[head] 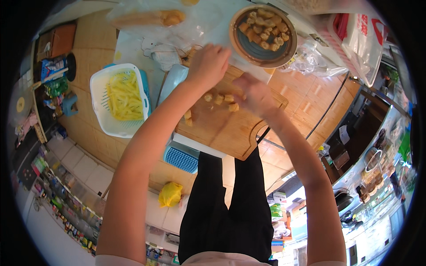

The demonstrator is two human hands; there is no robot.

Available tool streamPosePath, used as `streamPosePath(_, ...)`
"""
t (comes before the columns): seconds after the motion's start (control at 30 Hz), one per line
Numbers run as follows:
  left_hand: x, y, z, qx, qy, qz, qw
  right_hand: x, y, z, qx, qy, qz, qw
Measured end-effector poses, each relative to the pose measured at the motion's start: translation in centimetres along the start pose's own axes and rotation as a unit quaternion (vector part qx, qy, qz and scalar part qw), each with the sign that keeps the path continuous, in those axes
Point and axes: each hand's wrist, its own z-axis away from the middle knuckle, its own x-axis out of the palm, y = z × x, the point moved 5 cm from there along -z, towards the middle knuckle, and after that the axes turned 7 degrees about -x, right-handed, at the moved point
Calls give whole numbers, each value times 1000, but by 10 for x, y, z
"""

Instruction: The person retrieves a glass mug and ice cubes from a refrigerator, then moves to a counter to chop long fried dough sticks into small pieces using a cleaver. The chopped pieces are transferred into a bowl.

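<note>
My left hand (209, 65) is above the upper left part of a wooden cutting board (229, 133), its fingers curled; whether they hold something is hidden. My right hand (256, 93), blurred, is low over the board's right side, beside cut pieces of what looks like fried dough (233, 107). More pieces (188, 117) lie near the board's left edge. A broad metal blade (174, 79), probably a cleaver's, lies left of my left hand, partly behind my arm. Beyond my hands, a brown-rimmed bowl (234, 43) holds similar pieces. A long fried dough stick (143, 18) lies in clear plastic at the top.
A white basket (100, 123) of pale yellow strips stands left of the board. A crumpled cloth (165, 56) lies behind the blade. Clear plastic bags (309, 60) are right of the bowl. Below are a blue basket (182, 159) and a yellow bag (170, 194).
</note>
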Motion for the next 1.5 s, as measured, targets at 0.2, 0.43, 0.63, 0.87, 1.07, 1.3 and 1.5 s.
streamPosePath(0.2, 19, 0, 90, 15, -169, -18, 985, 44, -22, 10, 57, -64, 53, 995)
streamPosePath(0.43, 12, -1, 97, -104, -117, 147, 977, -23, 31, 20, 220, 221, -166, 935)
streamPosePath(0.63, 1, 22, -13, -94, 74, 263, 957, -94, 108, 3, 183, 309, 70, 931)
streamPosePath(0.87, 42, 16, -68, -60, 37, -14, 997, -95, 114, -22, 146, 245, 191, 939)
streamPosePath(1.07, 22, 8, -52, -94, 181, 83, 975, -71, 70, -36, -23, 263, 168, 950)
streamPosePath(1.3, 14, -13, -46, -91, 155, 128, 975, -44, 67, -89, 51, 162, 237, 956)
streamPosePath(1.5, 15, -19, -50, -93, 141, 131, 977, -47, 80, -83, 45, 207, 191, 958)
